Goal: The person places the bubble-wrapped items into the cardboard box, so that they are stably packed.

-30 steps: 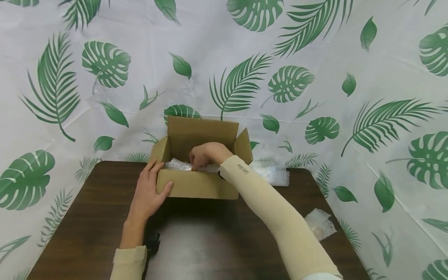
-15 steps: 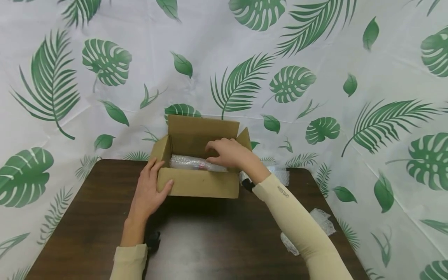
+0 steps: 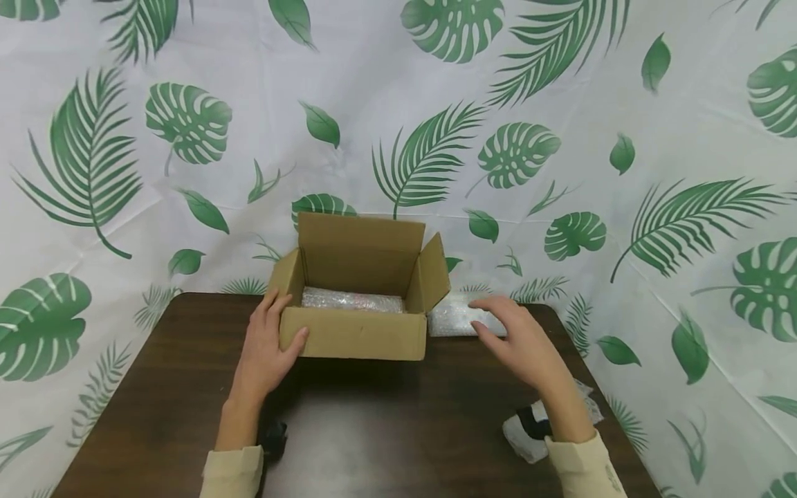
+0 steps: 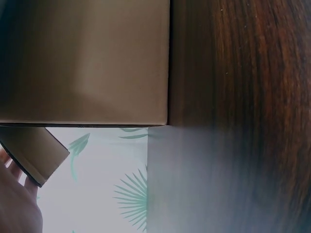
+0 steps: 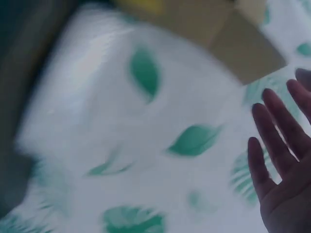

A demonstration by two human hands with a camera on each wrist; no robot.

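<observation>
An opened cardboard box (image 3: 355, 335) stands at the table's far side, its back and side flaps up. Inside it lies a long bubble-wrapped item (image 3: 351, 301); the wrap hides most of what it covers. My left hand (image 3: 264, 353) grips the box's front left corner, thumb on the front wall and fingers at the side flap (image 4: 36, 155). To the right of the box, my right hand (image 3: 519, 339) holds nothing. Its fingers (image 5: 272, 131) are spread apart in the right wrist view. Past its fingertips lies a bubble-wrapped piece (image 3: 454, 319) on the table.
Another bubble-wrapped piece (image 3: 523, 437) sits at the table's right side, partly behind my right wrist. The dark wooden table (image 3: 361, 429) ends against a leaf-printed sheet (image 3: 349, 166) at the back and right.
My right hand has come out of the box and moved right, leaving the bubble-wrapped item inside. My left hand keeps its hold on the box corner.
</observation>
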